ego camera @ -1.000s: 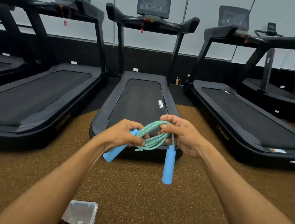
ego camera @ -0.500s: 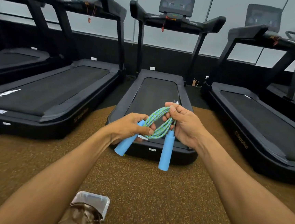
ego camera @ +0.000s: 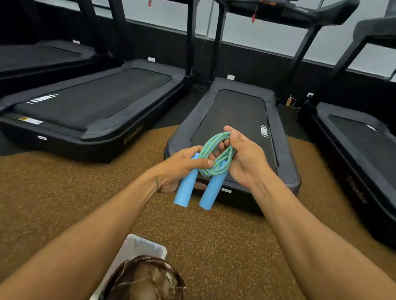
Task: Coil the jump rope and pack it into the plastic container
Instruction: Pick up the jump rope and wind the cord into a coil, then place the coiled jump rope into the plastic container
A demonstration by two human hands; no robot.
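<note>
The jump rope (ego camera: 215,156) is a blue-green braided cord wound into a small coil, with two light blue handles hanging side by side beneath it. My left hand (ego camera: 178,169) grips the left handle (ego camera: 185,187) and pinches the coil's lower part. My right hand (ego camera: 244,161) holds the top of the coil, its fingers through the loops above the right handle (ego camera: 212,191). Both hands are held out in front of me above the floor. The clear plastic container (ego camera: 135,247) lies on the floor near my feet, partly hidden by a camouflage-patterned object.
Several black treadmills (ego camera: 241,110) stand in a row ahead, the nearest directly beyond my hands. The floor (ego camera: 44,196) is brown speckled rubber. The camouflage-patterned object (ego camera: 146,286) at the bottom centre covers part of the container.
The two handles have come together and now hang parallel. The coil is tighter between my hands. The view has tilted down and left, showing more of the container.
</note>
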